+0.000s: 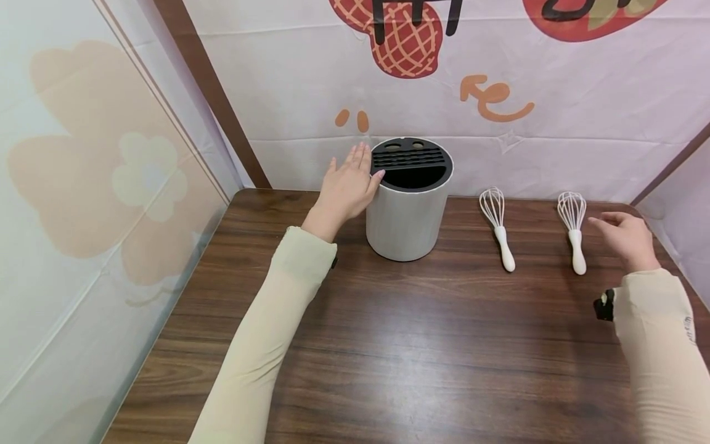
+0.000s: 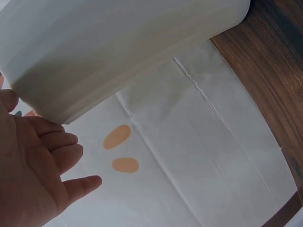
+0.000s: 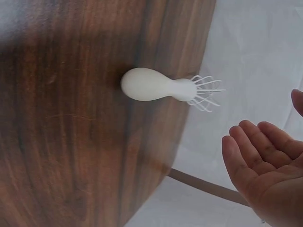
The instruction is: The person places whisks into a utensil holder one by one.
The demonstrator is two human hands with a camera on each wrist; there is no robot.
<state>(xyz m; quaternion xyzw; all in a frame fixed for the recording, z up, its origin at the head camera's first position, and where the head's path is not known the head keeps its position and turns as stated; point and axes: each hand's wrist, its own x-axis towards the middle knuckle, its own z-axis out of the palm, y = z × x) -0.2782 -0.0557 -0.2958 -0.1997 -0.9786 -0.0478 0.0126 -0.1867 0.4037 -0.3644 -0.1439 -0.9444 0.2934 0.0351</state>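
Observation:
A white cylindrical utensil holder (image 1: 403,225) with a black slotted top (image 1: 407,161) stands upright at the back of the table. At its left rim is my left hand (image 1: 346,188), fingers straight and the thumb over the rim's edge. The left wrist view shows the holder's wall (image 2: 123,56) right by the fingertips. To the right lie two white whisks, a left whisk (image 1: 505,250) and a right whisk (image 1: 577,251), wire ends toward the wall. My right hand (image 1: 627,239) hovers just right of the right whisk (image 3: 147,85), fingers loosely bent, palm holding nothing.
A printed cloth wall (image 1: 288,80) rises behind the dark wooden table (image 1: 388,345). Another cloth panel (image 1: 83,185) with a flower print stands along the left side. The table's back right corner lies near my right hand.

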